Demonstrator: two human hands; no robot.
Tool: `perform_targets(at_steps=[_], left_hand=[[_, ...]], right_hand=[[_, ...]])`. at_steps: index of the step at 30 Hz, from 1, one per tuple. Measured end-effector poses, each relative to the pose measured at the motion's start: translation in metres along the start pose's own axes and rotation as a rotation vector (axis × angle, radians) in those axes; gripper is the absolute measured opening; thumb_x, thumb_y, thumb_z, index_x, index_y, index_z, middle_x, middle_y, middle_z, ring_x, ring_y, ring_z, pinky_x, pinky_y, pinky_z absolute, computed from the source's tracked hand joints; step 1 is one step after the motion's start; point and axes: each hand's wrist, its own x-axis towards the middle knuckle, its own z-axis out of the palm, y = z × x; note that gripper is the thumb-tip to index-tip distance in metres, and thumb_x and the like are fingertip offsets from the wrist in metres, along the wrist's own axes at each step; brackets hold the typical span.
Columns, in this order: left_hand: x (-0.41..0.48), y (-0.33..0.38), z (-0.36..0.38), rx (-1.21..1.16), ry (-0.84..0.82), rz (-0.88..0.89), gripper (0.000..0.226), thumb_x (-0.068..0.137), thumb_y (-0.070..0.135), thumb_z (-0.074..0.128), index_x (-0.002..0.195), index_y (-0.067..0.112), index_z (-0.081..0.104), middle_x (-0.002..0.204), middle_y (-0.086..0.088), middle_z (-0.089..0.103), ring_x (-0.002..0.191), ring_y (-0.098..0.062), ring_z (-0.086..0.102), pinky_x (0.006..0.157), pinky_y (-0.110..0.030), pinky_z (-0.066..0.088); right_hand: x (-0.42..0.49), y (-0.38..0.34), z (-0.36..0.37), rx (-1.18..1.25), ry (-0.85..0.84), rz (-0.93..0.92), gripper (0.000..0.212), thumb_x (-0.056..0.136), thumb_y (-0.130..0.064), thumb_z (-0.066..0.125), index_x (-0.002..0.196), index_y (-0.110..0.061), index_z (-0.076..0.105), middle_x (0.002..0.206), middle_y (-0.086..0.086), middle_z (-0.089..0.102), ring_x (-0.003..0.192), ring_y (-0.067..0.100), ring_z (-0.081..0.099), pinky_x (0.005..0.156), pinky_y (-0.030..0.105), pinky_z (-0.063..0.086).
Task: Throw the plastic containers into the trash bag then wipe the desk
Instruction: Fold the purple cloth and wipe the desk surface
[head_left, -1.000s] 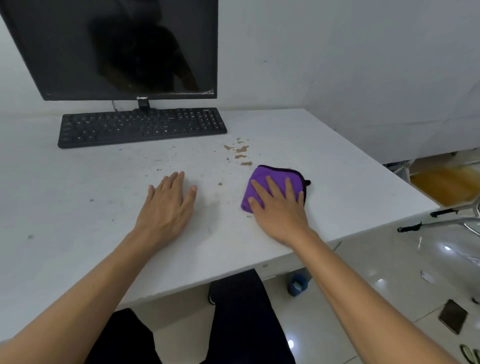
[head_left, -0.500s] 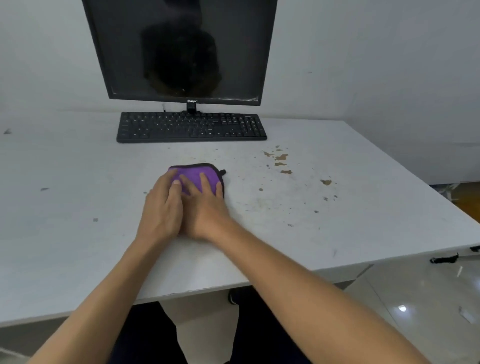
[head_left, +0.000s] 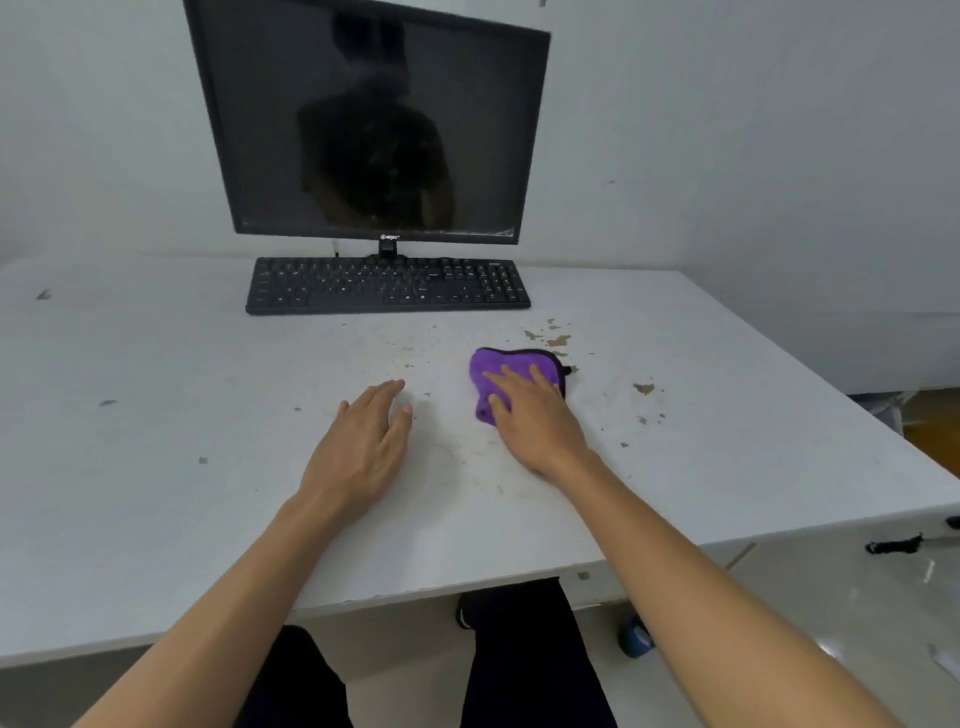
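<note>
Both hands are laid flat on the white desk (head_left: 156, 467): the right hand (head_left: 535, 423) is pressed, fingers straight, on the purple cloth (head_left: 491, 370); the left hand (head_left: 361, 447) is spread open beside it.

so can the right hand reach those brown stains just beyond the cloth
Probably yes: the right hand presses the purple cloth right beside the brown stains, and nothing stands between them on the desk.

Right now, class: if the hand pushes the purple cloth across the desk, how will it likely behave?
The purple cloth looks soft and bunched, so probably floppy and light. Pressed under the right hand, it should slide rather than roll.
</note>
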Motion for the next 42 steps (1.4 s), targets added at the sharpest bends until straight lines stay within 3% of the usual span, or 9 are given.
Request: perform_targets(at_steps=[6,10,15,18,23,27,33,37,42], left_hand=[[0.021,0.06,0.025,-0.284,-0.038,-0.025,0.05,0.103,0.028,0.045,0.151,0.013,0.043,0.147,-0.007,0.055,0.122,-0.02,0.058,0.097,-0.029,0.044],[0.04,0.115,0.044,-0.681,-0.234,-0.276,0.039,0.099,0.049,0.047,0.116,0.02,0.067,0.11,-0.006,0.074,0.1,-0.022,0.071,0.096,-0.045,0.057],[0.067,0.143,0.061,-0.875,-0.21,-0.34,0.035,0.095,0.038,0.059,0.116,0.013,0.07,0.109,-0.007,0.078,0.104,-0.026,0.073,0.097,-0.047,0.056],[0.084,0.153,0.072,-1.097,-0.193,-0.359,0.02,0.096,0.023,0.061,0.112,0.012,0.067,0.092,-0.001,0.081,0.082,-0.018,0.078,0.068,-0.033,0.063],[0.123,0.181,0.103,-1.237,-0.253,-0.424,0.027,0.091,0.023,0.069,0.116,0.013,0.064,0.102,-0.004,0.08,0.087,-0.02,0.078,0.061,-0.031,0.061],[0.152,0.183,0.124,-1.033,-0.432,-0.453,0.035,0.095,0.018,0.064,0.129,0.012,0.059,0.125,-0.008,0.069,0.107,-0.026,0.071,0.073,-0.036,0.062],[0.23,0.204,0.144,-0.917,-0.449,-0.441,0.03,0.097,-0.001,0.056,0.127,-0.006,0.058,0.111,-0.018,0.07,0.085,-0.025,0.07,0.073,-0.036,0.064],[0.283,0.224,0.143,-1.011,-0.341,-0.39,0.036,0.095,0.0,0.059,0.131,-0.001,0.053,0.124,-0.016,0.058,0.112,-0.033,0.064,0.088,-0.042,0.059],[0.286,0.192,0.127,-0.86,-0.247,-0.398,0.061,0.095,0.01,0.063,0.151,0.012,0.038,0.138,-0.013,0.054,0.129,-0.027,0.053,0.1,-0.046,0.054]], right_hand=[[-0.038,0.012,-0.02,0.27,0.002,0.036,0.043,0.106,-0.032,0.038,0.148,-0.028,0.047,0.155,-0.004,0.042,0.15,0.019,0.023,0.117,0.037,0.028],[-0.052,0.014,-0.046,0.532,0.073,0.071,0.035,0.103,-0.036,0.042,0.134,-0.034,0.06,0.111,-0.013,0.068,0.102,0.01,0.061,0.075,0.015,0.041],[-0.056,0.036,-0.076,0.86,0.044,0.025,0.042,0.097,-0.036,0.048,0.137,-0.032,0.06,0.143,-0.021,0.053,0.136,-0.003,0.041,0.11,0.018,0.031],[-0.049,0.063,-0.094,0.902,0.275,0.238,0.043,0.096,-0.036,0.06,0.138,-0.027,0.055,0.14,-0.014,0.052,0.134,0.009,0.047,0.106,0.022,0.037],[-0.032,0.119,-0.118,1.544,-0.01,0.477,0.041,0.085,-0.035,0.073,0.115,-0.007,0.071,0.111,0.015,0.074,0.091,0.03,0.07,0.073,0.041,0.058],[-0.007,0.157,-0.121,1.448,0.163,0.618,0.021,0.087,-0.014,0.066,0.105,-0.004,0.068,0.084,0.012,0.072,0.063,0.021,0.066,0.046,0.027,0.051],[0.077,0.202,-0.142,1.34,0.212,0.681,0.009,0.087,-0.005,0.058,0.092,-0.008,0.064,0.08,0.012,0.066,0.059,0.02,0.061,0.041,0.022,0.047],[0.144,0.221,-0.171,1.28,0.325,0.577,0.005,0.091,-0.01,0.059,0.092,-0.011,0.064,0.088,0.009,0.067,0.07,0.019,0.062,0.054,0.028,0.057],[0.159,0.235,-0.149,0.686,0.295,0.656,0.024,0.087,-0.026,0.058,0.105,-0.011,0.061,0.112,0.009,0.055,0.09,0.024,0.056,0.07,0.033,0.046]])
